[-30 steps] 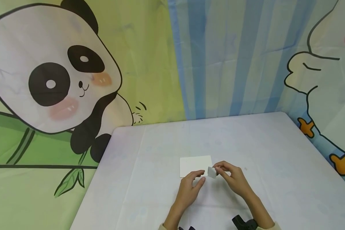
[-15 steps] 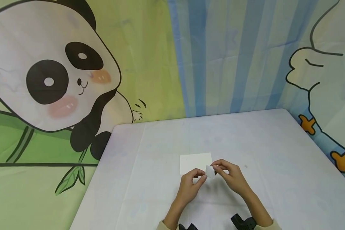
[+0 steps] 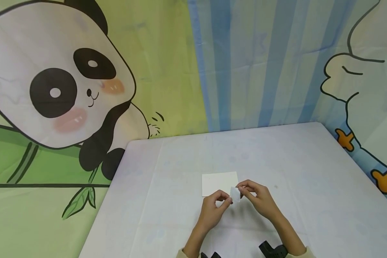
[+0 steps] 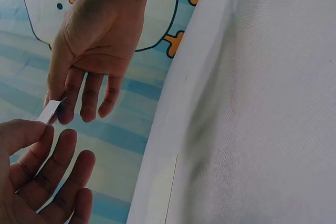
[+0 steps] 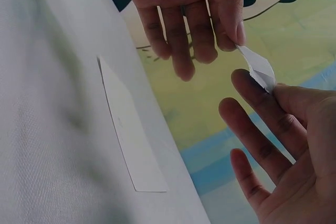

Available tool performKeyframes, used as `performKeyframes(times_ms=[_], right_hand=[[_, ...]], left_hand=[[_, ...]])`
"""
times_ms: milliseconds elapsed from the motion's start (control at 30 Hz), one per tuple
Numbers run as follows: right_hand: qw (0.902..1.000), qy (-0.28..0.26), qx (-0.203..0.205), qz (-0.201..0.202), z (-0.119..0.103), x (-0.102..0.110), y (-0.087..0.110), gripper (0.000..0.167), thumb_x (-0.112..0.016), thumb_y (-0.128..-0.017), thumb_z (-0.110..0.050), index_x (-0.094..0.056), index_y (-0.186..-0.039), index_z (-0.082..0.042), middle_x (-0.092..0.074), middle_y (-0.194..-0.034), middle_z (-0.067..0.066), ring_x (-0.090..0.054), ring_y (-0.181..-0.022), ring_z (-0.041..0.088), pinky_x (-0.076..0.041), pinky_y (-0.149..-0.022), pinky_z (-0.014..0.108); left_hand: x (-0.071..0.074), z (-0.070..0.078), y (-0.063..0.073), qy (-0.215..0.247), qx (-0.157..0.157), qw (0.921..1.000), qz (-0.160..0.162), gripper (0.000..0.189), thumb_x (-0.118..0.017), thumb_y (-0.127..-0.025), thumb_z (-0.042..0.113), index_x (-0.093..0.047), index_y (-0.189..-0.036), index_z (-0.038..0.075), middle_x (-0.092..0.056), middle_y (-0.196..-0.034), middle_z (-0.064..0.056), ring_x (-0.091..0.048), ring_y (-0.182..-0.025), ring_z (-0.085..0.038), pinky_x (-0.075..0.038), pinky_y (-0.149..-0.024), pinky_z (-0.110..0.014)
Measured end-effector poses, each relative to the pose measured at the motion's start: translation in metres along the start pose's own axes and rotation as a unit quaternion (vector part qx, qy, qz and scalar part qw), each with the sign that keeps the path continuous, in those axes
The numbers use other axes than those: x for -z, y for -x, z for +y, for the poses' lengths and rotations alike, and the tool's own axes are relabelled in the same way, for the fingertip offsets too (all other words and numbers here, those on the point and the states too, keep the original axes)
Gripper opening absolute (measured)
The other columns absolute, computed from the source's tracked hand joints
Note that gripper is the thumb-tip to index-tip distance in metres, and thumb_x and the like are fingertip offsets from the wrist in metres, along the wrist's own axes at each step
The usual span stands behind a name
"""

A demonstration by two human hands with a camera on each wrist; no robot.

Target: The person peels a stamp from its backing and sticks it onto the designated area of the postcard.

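Observation:
A short piece of white tape (image 3: 235,194) with a toothed cut edge hangs between both hands, above the table. My left hand (image 3: 211,211) pinches its left end between thumb and index finger. At the other end, the thumb and index finger of my right hand (image 3: 261,200) pinch a corner, plain in the right wrist view, where the tape (image 5: 257,67) looks slightly bent. The other fingers of both hands are spread loosely. Just behind the hands a blank white rectangular card (image 3: 216,182) lies flat on the table, its near right corner partly covered by the tape and fingers.
The table (image 3: 167,222) has a white cloth cover with faint creases. Behind it hang cloth walls with a panda print (image 3: 55,93) and blue stripes. Black wrist-worn devices (image 3: 273,249) show at the bottom edge near both sleeves.
One second ago only my right hand held the tape, with the left hand's fingers apart beside it. The left hand has since taken hold of the tape's left end. The card stays put.

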State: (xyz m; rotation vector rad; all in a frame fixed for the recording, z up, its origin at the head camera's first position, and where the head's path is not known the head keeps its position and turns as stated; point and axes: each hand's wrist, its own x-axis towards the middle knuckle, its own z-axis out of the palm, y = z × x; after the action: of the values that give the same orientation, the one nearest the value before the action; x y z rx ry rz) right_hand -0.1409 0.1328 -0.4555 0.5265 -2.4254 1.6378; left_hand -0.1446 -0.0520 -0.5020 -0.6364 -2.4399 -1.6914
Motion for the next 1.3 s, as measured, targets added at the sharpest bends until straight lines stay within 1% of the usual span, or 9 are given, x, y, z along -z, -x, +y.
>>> performKeyframes(times_ms=[133, 367, 533, 700, 900, 1033, 1100, 1200, 1300], right_hand=[[1.0, 0.003, -0.003, -0.002, -0.001, 0.0, 0.0, 0.01, -0.057, -0.091, -0.007, -0.063, -0.098, -0.007, -0.065, -0.068, -0.003, -0.064, -0.083, 0.015, -0.044, -0.077, 0.046], [1.0, 0.001, -0.001, -0.007, -0.002, -0.001, 0.001, 0.01, -0.056, -0.092, -0.007, -0.064, -0.098, -0.007, -0.065, -0.068, -0.004, -0.064, -0.083, 0.014, -0.045, -0.077, 0.046], [1.0, -0.001, 0.001, -0.008, -0.001, -0.001, 0.001, 0.011, -0.055, -0.092, -0.007, -0.064, -0.098, -0.007, -0.065, -0.069, -0.001, -0.064, -0.079, 0.015, -0.045, -0.076, 0.044], [1.0, 0.0, -0.001, -0.009, -0.001, -0.001, 0.001, 0.011, -0.055, -0.092, -0.007, -0.064, -0.099, -0.007, -0.066, -0.07, 0.001, -0.064, -0.081, 0.016, -0.045, -0.076, 0.042], [1.0, 0.0, -0.002, -0.009, -0.001, -0.001, 0.0, 0.009, -0.058, -0.091, -0.007, -0.064, -0.098, -0.007, -0.066, -0.071, -0.003, -0.065, -0.082, 0.014, -0.046, -0.076, 0.043], [0.9999, -0.008, -0.003, -0.01, 0.001, -0.002, 0.0, 0.008, -0.058, -0.09, -0.007, -0.063, -0.096, -0.006, -0.066, -0.07, -0.003, -0.064, -0.085, 0.016, -0.043, -0.079, 0.049], [0.9996, -0.02, -0.009, -0.016, 0.003, -0.004, -0.001, 0.007, -0.058, -0.09, -0.006, -0.063, -0.095, -0.006, -0.067, -0.072, -0.002, -0.064, -0.085, 0.015, -0.044, -0.079, 0.049], [0.9977, -0.044, -0.015, -0.05, 0.008, -0.01, -0.002, 0.007, -0.056, -0.092, -0.007, -0.063, -0.093, -0.006, -0.067, -0.078, -0.002, -0.062, -0.086, 0.013, -0.046, -0.077, 0.043], [0.9921, -0.083, -0.016, -0.093, 0.011, -0.018, -0.003, 0.01, -0.052, -0.094, -0.008, -0.062, -0.094, -0.004, -0.066, -0.085, 0.0, -0.061, -0.085, 0.011, -0.048, -0.073, 0.035]], left_hand=[[0.001, 0.001, 0.0, 0.003, 0.004, 1.0, 0.002, 0.014, -0.06, -0.09, 0.027, -0.063, -0.086, 0.014, -0.067, -0.078, 0.007, -0.061, -0.077, -0.006, -0.05, -0.07, -0.043], [0.002, 0.0, 0.002, -0.001, 0.01, 1.0, 0.001, 0.013, -0.06, -0.09, 0.025, -0.063, -0.085, 0.013, -0.067, -0.077, 0.006, -0.061, -0.076, -0.006, -0.05, -0.068, -0.034], [0.002, -0.001, 0.001, 0.001, 0.002, 1.0, 0.007, 0.01, -0.061, -0.089, 0.021, -0.063, -0.084, 0.013, -0.067, -0.076, 0.005, -0.061, -0.075, -0.006, -0.05, -0.067, -0.038], [0.002, -0.001, 0.001, 0.001, -0.002, 1.0, 0.005, 0.008, -0.061, -0.089, 0.02, -0.063, -0.084, 0.013, -0.067, -0.075, 0.006, -0.061, -0.074, -0.005, -0.049, -0.066, -0.033], [0.004, 0.002, 0.001, 0.002, 0.001, 1.0, 0.001, 0.01, -0.061, -0.09, 0.022, -0.063, -0.084, 0.013, -0.067, -0.075, 0.006, -0.061, -0.075, -0.005, -0.05, -0.068, -0.04], [0.007, 0.015, 0.001, 0.0, -0.006, 1.0, -0.007, 0.009, -0.061, -0.09, 0.018, -0.063, -0.085, 0.011, -0.067, -0.076, 0.004, -0.061, -0.077, -0.006, -0.049, -0.07, -0.034], [0.01, 0.026, 0.001, 0.004, -0.025, 0.9995, -0.016, 0.008, -0.06, -0.09, 0.014, -0.063, -0.086, 0.008, -0.068, -0.077, 0.0, -0.061, -0.076, -0.008, -0.049, -0.069, -0.03], [0.014, 0.044, -0.002, 0.015, -0.061, 0.9974, -0.036, 0.007, -0.059, -0.09, 0.008, -0.062, -0.088, 0.002, -0.068, -0.079, -0.006, -0.061, -0.075, -0.013, -0.048, -0.069, -0.027], [0.016, 0.055, -0.005, 0.016, -0.087, 0.9952, -0.041, 0.007, -0.058, -0.089, 0.005, -0.061, -0.088, -0.001, -0.067, -0.078, -0.01, -0.062, -0.071, -0.017, -0.047, -0.065, -0.024]])
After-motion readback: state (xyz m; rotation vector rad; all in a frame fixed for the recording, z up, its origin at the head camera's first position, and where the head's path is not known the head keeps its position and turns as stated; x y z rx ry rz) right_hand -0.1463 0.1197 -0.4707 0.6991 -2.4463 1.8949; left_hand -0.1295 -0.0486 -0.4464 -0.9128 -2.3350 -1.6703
